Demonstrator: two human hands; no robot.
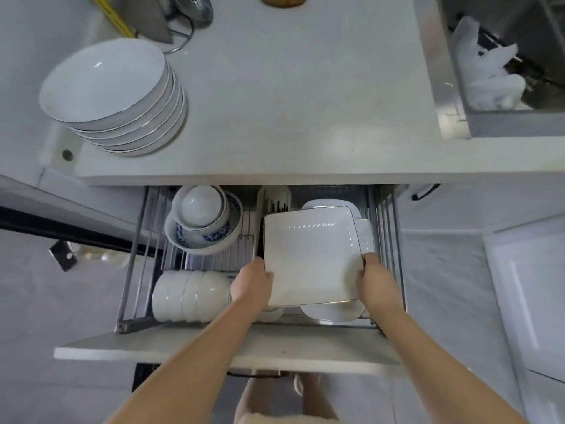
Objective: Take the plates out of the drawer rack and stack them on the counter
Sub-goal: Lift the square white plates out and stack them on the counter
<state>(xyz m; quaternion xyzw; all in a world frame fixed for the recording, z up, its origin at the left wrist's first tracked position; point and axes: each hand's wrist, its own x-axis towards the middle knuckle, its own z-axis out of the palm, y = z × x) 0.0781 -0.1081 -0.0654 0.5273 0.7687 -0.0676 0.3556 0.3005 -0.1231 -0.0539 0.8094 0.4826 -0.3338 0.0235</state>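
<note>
A white square plate (308, 255) with a thin dark rim is held flat above the right half of the open drawer rack (131, 258). My left hand (252, 281) grips its near left edge. My right hand (374, 278) grips its near right corner. More white plates (365, 234) lie beneath it in the rack, showing at the back right and at the front. On the counter (290, 102), at the left, stands a stack of white round deep plates (119, 96).
In the rack's left half sit small white bowls nested in a blue-patterned bowl (203, 223), and a row of white bowls (189, 295) on their sides. A sink (504, 65) holding crumpled plastic is at the top right. A metal colander (195, 9) and yellow chopsticks are at the counter's back.
</note>
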